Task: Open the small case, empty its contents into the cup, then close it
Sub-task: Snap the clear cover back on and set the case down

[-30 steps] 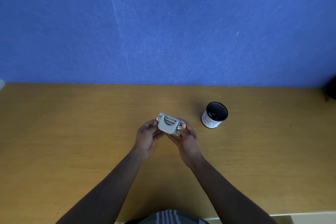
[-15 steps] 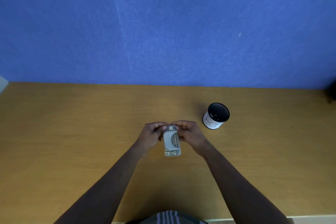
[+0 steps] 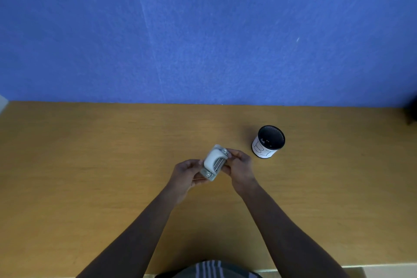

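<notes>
A small grey case [image 3: 214, 162] with metal screws at its ends is held above the wooden table [image 3: 90, 165], tilted on a diagonal. My left hand [image 3: 186, 174] grips its lower left end and my right hand [image 3: 240, 166] grips its upper right side. Whether the case is open is hard to tell; its contents are hidden. The cup [image 3: 268, 141], black mesh with a white paper label, stands upright to the right of my right hand, apart from it.
A blue wall [image 3: 203, 29] rises behind the table's far edge. A dark object [image 3: 411, 110] sits at the far right edge. The table's near edge runs just before my body.
The case has turned between my hands, from lying lengthwise toward me to a diagonal tilt, and it now sits a little higher. The cup has not moved.
</notes>
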Demonstrator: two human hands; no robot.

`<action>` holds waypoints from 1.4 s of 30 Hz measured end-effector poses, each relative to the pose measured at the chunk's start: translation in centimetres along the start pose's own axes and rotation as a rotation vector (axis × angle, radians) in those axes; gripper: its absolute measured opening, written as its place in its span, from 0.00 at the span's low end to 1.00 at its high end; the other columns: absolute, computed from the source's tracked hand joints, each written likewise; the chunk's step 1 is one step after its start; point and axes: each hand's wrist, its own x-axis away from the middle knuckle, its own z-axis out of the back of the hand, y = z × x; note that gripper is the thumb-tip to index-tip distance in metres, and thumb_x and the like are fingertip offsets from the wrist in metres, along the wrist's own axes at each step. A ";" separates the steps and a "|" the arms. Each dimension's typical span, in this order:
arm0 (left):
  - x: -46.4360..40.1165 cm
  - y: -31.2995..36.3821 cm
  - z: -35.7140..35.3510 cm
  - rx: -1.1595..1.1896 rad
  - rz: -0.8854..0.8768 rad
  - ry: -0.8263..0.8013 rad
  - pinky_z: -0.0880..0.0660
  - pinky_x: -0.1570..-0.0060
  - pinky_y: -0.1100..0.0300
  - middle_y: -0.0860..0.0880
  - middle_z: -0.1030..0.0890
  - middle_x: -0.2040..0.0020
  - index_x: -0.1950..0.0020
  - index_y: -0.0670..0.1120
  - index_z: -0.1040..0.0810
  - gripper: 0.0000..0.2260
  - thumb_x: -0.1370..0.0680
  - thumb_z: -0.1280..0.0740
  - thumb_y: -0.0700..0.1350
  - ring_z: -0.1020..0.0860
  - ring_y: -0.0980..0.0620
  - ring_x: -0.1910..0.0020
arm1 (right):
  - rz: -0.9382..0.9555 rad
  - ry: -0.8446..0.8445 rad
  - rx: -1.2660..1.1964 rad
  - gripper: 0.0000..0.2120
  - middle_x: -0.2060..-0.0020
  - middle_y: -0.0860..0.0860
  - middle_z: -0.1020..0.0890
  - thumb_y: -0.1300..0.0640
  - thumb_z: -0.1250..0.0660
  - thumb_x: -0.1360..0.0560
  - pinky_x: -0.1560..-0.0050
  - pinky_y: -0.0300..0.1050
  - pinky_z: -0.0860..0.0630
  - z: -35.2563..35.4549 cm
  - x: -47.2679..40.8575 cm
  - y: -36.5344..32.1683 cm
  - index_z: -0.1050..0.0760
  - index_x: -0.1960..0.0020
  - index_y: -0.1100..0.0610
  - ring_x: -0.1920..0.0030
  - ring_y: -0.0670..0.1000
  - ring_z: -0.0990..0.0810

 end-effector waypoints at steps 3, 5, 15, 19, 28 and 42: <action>0.1 -0.2 0.3 0.011 -0.025 -0.006 0.18 0.60 0.54 0.42 0.13 0.58 0.50 0.37 0.19 0.08 0.22 0.33 0.41 0.14 0.43 0.55 | -0.013 0.003 -0.029 0.11 0.48 0.65 0.18 0.73 0.41 0.22 0.62 0.45 0.18 0.3 0.3 0.4 0.24 0.44 0.69 0.51 0.59 0.17; 0.0 -0.3 0.2 0.008 -0.046 0.014 0.18 0.61 0.55 0.42 0.13 0.59 0.50 0.36 0.19 0.08 0.22 0.32 0.41 0.14 0.44 0.56 | -0.024 0.008 -0.047 0.11 0.48 0.64 0.17 0.72 0.41 0.22 0.63 0.44 0.18 0.3 0.4 0.6 0.24 0.43 0.69 0.51 0.59 0.17; -1.2 1.0 1.4 -0.099 -0.018 0.022 0.19 0.67 0.58 0.41 0.16 0.59 0.48 0.35 0.19 0.09 0.20 0.35 0.39 0.16 0.51 0.67 | -0.101 -0.191 0.117 0.15 0.53 0.62 0.15 0.52 0.39 0.19 0.56 0.54 0.17 2.1 -0.3 -0.8 0.21 0.44 0.63 0.54 0.61 0.15; -1.7 1.5 1.3 -0.101 -0.037 0.031 0.19 0.67 0.59 0.40 0.17 0.58 0.47 0.34 0.20 0.10 0.22 0.33 0.40 0.16 0.52 0.66 | -0.029 -0.270 0.338 0.20 0.50 0.60 0.16 0.47 0.27 0.27 0.56 0.53 0.16 2.3 -1.2 -0.7 0.22 0.41 0.58 0.52 0.58 0.15; -4.1 1.6 0.7 -0.192 -0.084 0.155 0.20 0.60 0.59 0.43 0.16 0.52 0.45 0.39 0.20 0.14 0.28 0.24 0.41 0.18 0.47 0.55 | -0.001 -0.123 0.396 0.18 0.56 0.54 0.16 0.56 0.25 0.28 0.65 0.39 0.19 1.1 -3.9 1.0 0.25 0.42 0.62 0.59 0.49 0.16; -8.8 1.9 -0.6 -0.585 -0.150 0.277 0.28 0.69 0.73 0.46 0.16 0.57 0.49 0.39 0.16 0.08 0.26 0.26 0.41 0.21 0.57 0.64 | 0.131 0.062 0.679 0.19 0.50 0.56 0.14 0.49 0.26 0.28 0.52 0.47 0.20 0.2 -7.3 1.9 0.20 0.43 0.60 0.51 0.52 0.17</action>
